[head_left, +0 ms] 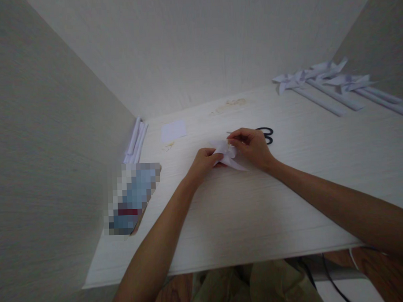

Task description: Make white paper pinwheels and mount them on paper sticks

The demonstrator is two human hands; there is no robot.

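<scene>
A folded white paper pinwheel (234, 162) is held above the middle of the table. My left hand (206, 162) pinches its left side between thumb and fingers. My right hand (250, 145) is closed at the pinwheel's upper right, fingertips pressed together near its centre. A small pale bit shows at those fingertips, too small to name. Behind my right hand lie scissors (269, 132) with black handles; the hand hides most of them.
Finished paper pinwheels (291, 81) on rolled sticks lie at the back right. Rolled paper tubes (137, 140) rest by the left wall, near a blurred-out phone-like object (137, 197). A square paper sheet (173, 131) and thin yellowish strands (168, 146) lie at back left.
</scene>
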